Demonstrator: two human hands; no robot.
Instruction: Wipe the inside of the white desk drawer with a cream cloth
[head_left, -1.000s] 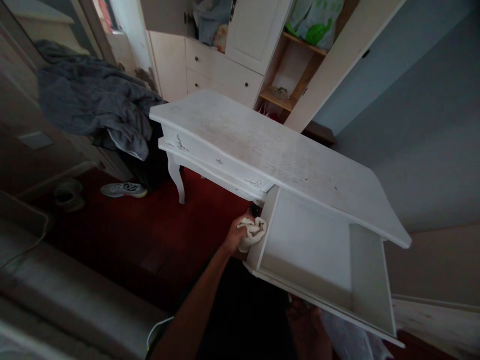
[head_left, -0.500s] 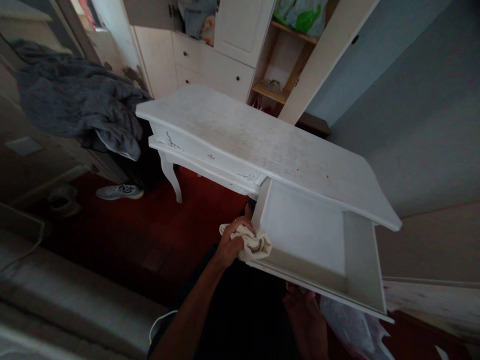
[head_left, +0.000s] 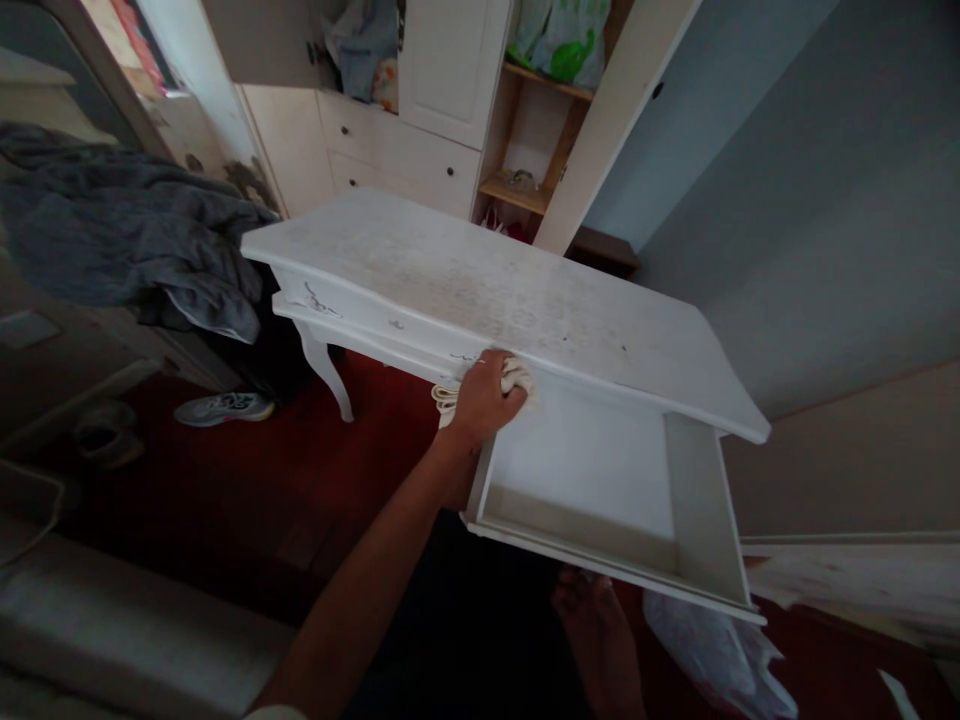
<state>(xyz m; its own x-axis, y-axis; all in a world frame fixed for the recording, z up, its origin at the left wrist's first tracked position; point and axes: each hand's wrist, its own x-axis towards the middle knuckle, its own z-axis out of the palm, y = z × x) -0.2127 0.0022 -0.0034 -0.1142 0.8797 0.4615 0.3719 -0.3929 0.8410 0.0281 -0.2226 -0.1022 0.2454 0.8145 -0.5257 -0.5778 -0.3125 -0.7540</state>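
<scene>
My left hand (head_left: pixel 484 405) is closed round a cream folded cloth (head_left: pixel 517 376), pressing it on the left side of an open white drawer (head_left: pixel 585 470), close under the tabletop. A loose fold of the cloth hangs out behind the hand. My right hand (head_left: pixel 596 625) is low at the drawer's front, its fingers curled against it in shadow; part of the grip is hidden. The drawer is pulled out of a white desk (head_left: pixel 450 270), whose top shows grey smudges and small dark spots. Nothing lies inside the drawer.
A grey garment (head_left: pixel 135 220) hangs at the left, above a grey sneaker (head_left: pixel 225 408) on the red floor. Behind the desk stands a white cabinet (head_left: pixel 405 150) with shelves holding bags. A clear plastic bag (head_left: pixel 705 650) lies below the drawer at the right.
My left hand has slid the cloth from the drawer's front left corner back along its side toward the desk. The right hand stays by the drawer front. The view has shifted slightly.
</scene>
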